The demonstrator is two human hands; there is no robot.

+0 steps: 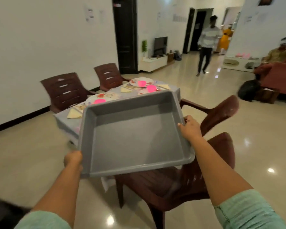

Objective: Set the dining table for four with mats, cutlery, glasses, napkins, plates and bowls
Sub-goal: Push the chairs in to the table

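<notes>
Hands first: we carry a grey tray (135, 134) in the air, level with our chest, above a brown chair (180, 176). Our left hand (73, 160) curls round the near left corner of the tray, and our right hand (189, 128) grips its right rim, thumb over the edge. The tray holds nothing.

Beyond it stands the table (64, 119), partly hidden by the tray. On it we see patterned plates (106, 96), pink bowls (99, 101) sitting on them, and folded napkins (73, 114) beside the places. Mats, cutlery and glasses are too blurred or covered to tell.

We judge the laying to be far along, perhaps finished, with the emptied tray now being taken off. Next, we think, the tray needs a place to go, away from the laid places, and we should keep it level and clear of the chair backs. Other people (206, 45) are farther down the room, well apart from us.
</notes>
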